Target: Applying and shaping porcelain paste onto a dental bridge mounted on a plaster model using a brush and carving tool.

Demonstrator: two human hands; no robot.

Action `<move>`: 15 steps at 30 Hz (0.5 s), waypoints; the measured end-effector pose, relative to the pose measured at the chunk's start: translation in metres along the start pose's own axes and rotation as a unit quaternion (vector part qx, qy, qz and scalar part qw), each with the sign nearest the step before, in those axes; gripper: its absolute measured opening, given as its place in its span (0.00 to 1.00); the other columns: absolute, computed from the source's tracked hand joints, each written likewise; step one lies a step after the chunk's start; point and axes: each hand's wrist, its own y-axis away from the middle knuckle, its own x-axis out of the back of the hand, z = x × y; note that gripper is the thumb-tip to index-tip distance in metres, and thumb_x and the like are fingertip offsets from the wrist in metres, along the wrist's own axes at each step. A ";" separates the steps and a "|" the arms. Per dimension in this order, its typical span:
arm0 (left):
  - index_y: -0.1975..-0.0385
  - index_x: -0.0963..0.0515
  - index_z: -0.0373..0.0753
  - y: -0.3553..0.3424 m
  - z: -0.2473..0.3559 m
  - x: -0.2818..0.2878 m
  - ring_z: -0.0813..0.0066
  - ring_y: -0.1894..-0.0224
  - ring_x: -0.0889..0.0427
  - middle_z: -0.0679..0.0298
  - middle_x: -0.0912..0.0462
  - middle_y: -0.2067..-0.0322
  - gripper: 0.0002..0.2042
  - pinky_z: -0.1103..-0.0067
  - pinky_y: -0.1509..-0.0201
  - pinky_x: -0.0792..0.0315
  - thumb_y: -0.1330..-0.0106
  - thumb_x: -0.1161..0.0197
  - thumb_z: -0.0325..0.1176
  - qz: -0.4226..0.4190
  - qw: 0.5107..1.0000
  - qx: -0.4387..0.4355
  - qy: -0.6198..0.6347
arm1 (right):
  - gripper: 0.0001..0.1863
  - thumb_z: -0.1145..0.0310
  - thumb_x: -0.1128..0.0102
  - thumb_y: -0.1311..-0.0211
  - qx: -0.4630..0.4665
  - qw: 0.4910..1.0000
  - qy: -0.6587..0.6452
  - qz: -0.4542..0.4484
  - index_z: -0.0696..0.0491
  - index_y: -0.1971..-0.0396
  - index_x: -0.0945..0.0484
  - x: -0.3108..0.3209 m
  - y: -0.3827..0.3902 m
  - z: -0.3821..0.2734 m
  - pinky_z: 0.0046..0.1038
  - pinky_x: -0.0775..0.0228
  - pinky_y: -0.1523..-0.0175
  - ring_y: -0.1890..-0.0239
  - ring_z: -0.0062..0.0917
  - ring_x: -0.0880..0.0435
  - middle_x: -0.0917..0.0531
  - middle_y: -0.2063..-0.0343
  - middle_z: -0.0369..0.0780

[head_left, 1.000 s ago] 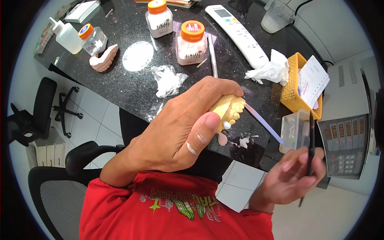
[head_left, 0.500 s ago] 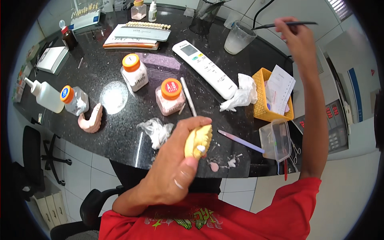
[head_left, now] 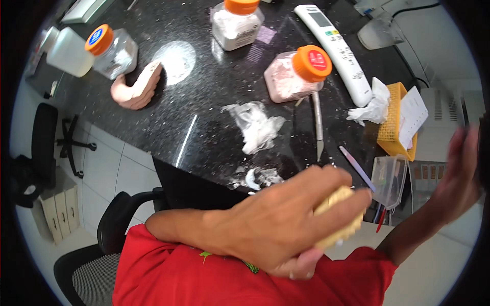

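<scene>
My left hand (head_left: 278,224) grips a yellow dental cast (head_left: 339,234) with a small white piece at its lower edge; the fingers cover much of it. My right hand (head_left: 454,178) is blurred at the far right beside a grey appliance, and what it holds, if anything, cannot be made out. A metal-handled knife (head_left: 318,127) and a pale purple stick (head_left: 357,167) lie on the black counter (head_left: 127,127) above my left hand, near crumpled plastic (head_left: 255,127) and an orange-lidded jar of pink powder (head_left: 286,81). A pink dental cast (head_left: 133,94) lies to the left.
Two more jars (head_left: 115,56) (head_left: 235,30), a squeeze bottle (head_left: 69,56) and a white remote (head_left: 337,56) sit farther back. A tissue (head_left: 372,107), yellow basket (head_left: 388,132), clear box (head_left: 388,181) and appliance (head_left: 423,173) are on the right. Office chairs (head_left: 81,270) stand below the counter edge.
My left hand has turned over and moved right and down with the yellow cast. My right hand, earlier holding a black brush near a cup, has dropped to the far right beside the appliance.
</scene>
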 end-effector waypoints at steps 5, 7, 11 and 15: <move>0.51 0.31 0.27 0.033 0.023 -0.008 0.71 0.74 0.25 0.45 0.27 0.65 0.31 0.78 0.73 0.28 0.35 0.56 0.55 0.157 0.988 0.003 0.008 | 0.13 0.80 0.33 0.55 0.224 0.894 -0.200 -0.332 0.59 0.66 0.20 -0.007 0.091 0.042 0.20 0.27 0.69 0.72 0.27 0.17 0.17 0.70 0.43; 0.50 0.36 0.23 0.046 0.032 -0.004 0.63 0.67 0.25 0.42 0.30 0.60 0.31 0.72 0.64 0.27 0.35 0.54 0.51 0.238 0.971 0.018 0.024 | 0.13 0.81 0.33 0.56 0.231 0.886 -0.213 -0.342 0.59 0.67 0.20 -0.024 0.105 0.037 0.23 0.26 0.68 0.72 0.30 0.17 0.17 0.72 0.43; 0.47 0.44 0.23 0.045 0.040 0.029 0.69 0.63 0.29 0.46 0.33 0.58 0.34 0.75 0.61 0.31 0.40 0.52 0.52 0.298 0.947 0.108 -0.056 | 0.12 0.81 0.33 0.56 0.284 0.879 -0.176 -0.341 0.59 0.67 0.20 -0.039 0.108 0.038 0.24 0.27 0.69 0.74 0.31 0.18 0.18 0.74 0.42; 0.47 0.38 0.25 0.041 0.031 0.053 0.68 0.60 0.28 0.50 0.31 0.56 0.32 0.76 0.57 0.31 0.42 0.51 0.49 0.258 0.941 0.172 -0.134 | 0.12 0.82 0.36 0.56 0.245 0.903 -0.212 -0.282 0.58 0.67 0.20 -0.013 0.115 0.053 0.22 0.30 0.71 0.76 0.25 0.20 0.19 0.76 0.41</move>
